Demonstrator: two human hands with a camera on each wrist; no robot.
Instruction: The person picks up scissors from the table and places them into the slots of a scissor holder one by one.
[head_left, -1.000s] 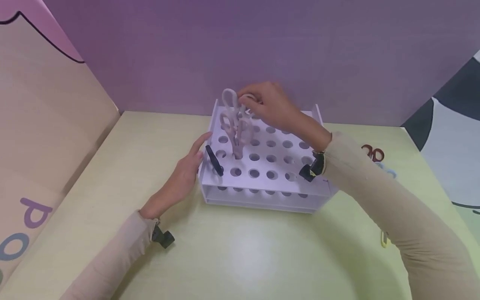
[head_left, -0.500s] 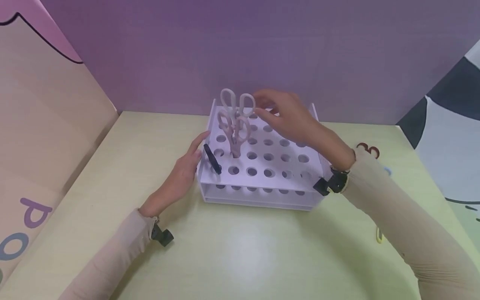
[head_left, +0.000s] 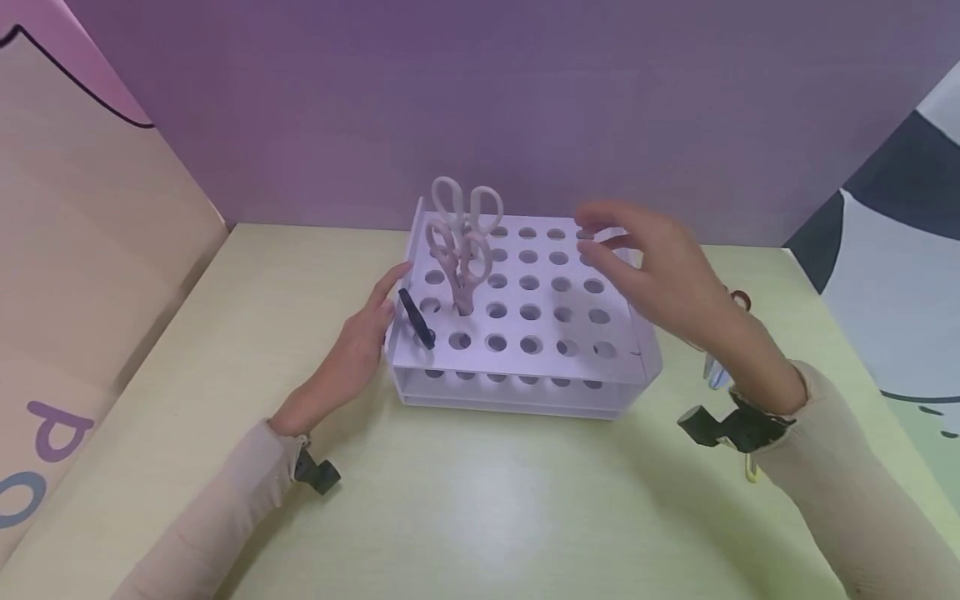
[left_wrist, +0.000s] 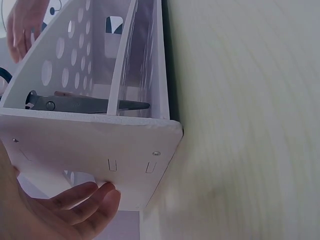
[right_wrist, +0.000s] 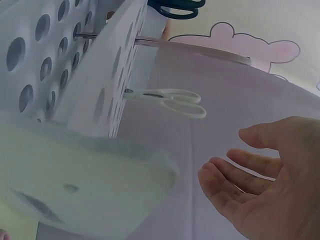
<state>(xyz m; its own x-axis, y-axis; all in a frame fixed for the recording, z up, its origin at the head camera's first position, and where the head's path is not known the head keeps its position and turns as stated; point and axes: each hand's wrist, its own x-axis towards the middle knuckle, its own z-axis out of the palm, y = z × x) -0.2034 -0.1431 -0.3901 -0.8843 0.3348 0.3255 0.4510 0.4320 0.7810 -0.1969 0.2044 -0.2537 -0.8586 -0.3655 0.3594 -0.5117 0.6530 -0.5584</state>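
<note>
the pale pink scissors (head_left: 462, 293) stand handles-up in the rack (head_left: 513, 327), second hole from the left in the second row from the front. the white scissors (head_left: 476, 208) stand behind them; the head view hides which hole they use. the black scissors (head_left: 417, 318) lean in the front left corner hole, and the left wrist view shows their blade passing through both tiers. that is the fit to want, i judge: tips down through upper and lower holes, not caught between tiers.

the left hand (head_left: 352, 350) rests relaxed against the rack's left side, a useful brace against sliding. the right hand (head_left: 660, 262) hovers above the right end, thumb and fingers parted, holding nothing; fingertips should clear the handles so nothing tips.

further out, red-handled scissors (head_left: 742, 300), a light blue item (head_left: 717, 377) and a yellow one (head_left: 752, 471) lie on the surface (head_left: 510, 500), partly hidden by the right arm.
</note>
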